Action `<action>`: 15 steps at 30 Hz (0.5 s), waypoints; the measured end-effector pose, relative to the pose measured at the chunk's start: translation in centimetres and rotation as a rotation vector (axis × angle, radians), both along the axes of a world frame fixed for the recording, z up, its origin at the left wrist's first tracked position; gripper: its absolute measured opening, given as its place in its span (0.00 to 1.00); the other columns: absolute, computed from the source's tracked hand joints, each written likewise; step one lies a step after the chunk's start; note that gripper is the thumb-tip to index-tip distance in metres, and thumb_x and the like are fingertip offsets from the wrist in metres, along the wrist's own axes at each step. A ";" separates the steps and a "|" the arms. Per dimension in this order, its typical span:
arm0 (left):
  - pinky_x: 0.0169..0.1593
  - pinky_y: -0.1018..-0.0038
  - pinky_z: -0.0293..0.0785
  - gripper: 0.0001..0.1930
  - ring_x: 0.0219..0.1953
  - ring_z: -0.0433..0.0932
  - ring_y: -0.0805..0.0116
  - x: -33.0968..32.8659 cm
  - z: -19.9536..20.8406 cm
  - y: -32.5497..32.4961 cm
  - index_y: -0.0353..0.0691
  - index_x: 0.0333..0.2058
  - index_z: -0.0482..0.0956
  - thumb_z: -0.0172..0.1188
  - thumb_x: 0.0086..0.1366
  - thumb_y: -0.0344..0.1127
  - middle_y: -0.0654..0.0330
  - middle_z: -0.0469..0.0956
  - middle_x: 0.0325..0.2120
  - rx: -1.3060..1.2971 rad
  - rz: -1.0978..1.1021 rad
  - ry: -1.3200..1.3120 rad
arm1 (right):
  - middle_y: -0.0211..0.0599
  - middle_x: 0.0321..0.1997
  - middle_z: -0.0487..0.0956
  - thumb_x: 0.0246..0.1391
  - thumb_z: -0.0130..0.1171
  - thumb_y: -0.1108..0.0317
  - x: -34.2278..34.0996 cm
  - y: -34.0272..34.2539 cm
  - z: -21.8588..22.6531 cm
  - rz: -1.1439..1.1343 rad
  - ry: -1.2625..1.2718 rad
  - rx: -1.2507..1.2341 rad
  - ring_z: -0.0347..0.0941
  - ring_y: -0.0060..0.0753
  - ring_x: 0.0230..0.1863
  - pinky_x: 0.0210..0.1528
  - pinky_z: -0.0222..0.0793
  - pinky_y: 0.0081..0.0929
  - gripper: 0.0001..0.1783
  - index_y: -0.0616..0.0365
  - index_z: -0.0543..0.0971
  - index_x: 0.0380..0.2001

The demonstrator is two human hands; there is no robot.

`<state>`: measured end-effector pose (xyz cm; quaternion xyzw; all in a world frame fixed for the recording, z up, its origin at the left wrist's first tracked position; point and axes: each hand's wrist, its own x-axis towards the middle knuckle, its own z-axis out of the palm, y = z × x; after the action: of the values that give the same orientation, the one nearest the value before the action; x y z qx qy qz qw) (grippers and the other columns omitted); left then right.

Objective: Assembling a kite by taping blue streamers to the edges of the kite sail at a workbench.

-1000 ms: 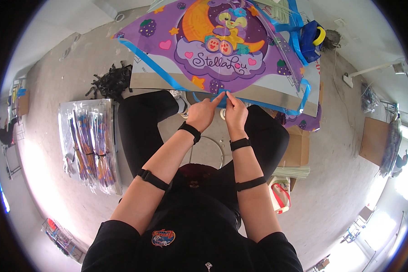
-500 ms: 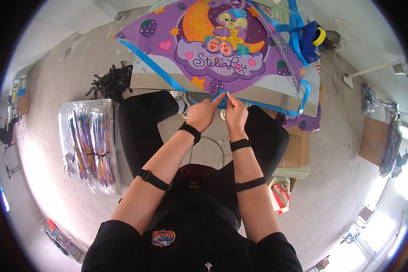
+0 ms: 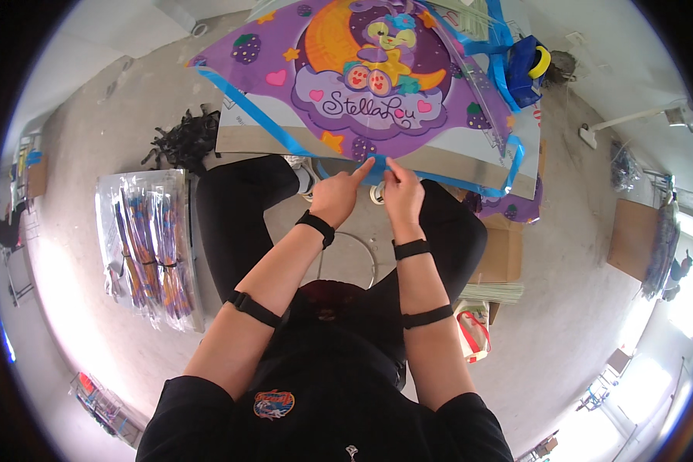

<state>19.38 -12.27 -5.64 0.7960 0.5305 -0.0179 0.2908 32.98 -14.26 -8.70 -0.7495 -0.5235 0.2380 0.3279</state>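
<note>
Parted slightly now, left hand (image 3: 337,195) and right hand (image 3: 403,195) are held equally near blue ribbon (image 3: 379,167) running left-right between fingertips, index fingers extended, any grip impossible to tell.

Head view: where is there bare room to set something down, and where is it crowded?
Bare floor lies left of the bagged bundles, and between the cardboard box and the brown panel. The board is crowded: the purple sheet covers most of it, the left hand and right hand are at its near edge, with a blue dispenser far right.
</note>
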 end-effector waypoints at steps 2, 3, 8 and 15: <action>0.33 0.59 0.74 0.34 0.32 0.78 0.49 1.5 0.1 1.1 0.63 0.65 0.51 0.44 0.61 0.28 0.51 0.74 0.31 0.002 -0.004 -0.020 | 0.42 0.34 0.80 0.54 0.56 0.69 1.5 1.0 0.4 -0.005 -0.022 -0.004 0.77 0.45 0.34 0.35 0.71 0.34 0.13 0.47 0.81 0.43; 0.32 0.59 0.74 0.34 0.31 0.78 0.50 3.0 0.1 2.4 0.63 0.65 0.52 0.45 0.61 0.28 0.51 0.74 0.30 0.037 -0.016 -0.055 | 0.42 0.33 0.80 0.54 0.56 0.69 3.0 2.2 0.7 -0.016 -0.051 0.050 0.77 0.45 0.34 0.35 0.71 0.34 0.13 0.47 0.81 0.42; 0.31 0.60 0.74 0.34 0.30 0.78 0.51 10.0 0.5 8.7 0.64 0.65 0.53 0.46 0.61 0.29 0.51 0.74 0.28 0.151 -0.080 -0.185 | 0.42 0.32 0.79 0.54 0.56 0.69 10.1 7.8 2.7 -0.081 -0.163 0.190 0.76 0.45 0.33 0.34 0.71 0.35 0.13 0.47 0.81 0.42; 0.32 0.60 0.74 0.34 0.30 0.78 0.51 13.4 1.5 15.0 0.64 0.65 0.53 0.45 0.61 0.29 0.52 0.74 0.28 0.209 -0.091 -0.216 | 0.42 0.32 0.79 0.54 0.56 0.69 13.4 13.9 4.3 -0.097 -0.189 0.197 0.76 0.45 0.33 0.34 0.71 0.35 0.13 0.47 0.81 0.43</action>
<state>32.78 2.77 -4.10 0.8425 0.4584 0.1101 0.2605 46.41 -0.35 -4.44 -0.7572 -0.5360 0.0977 0.3602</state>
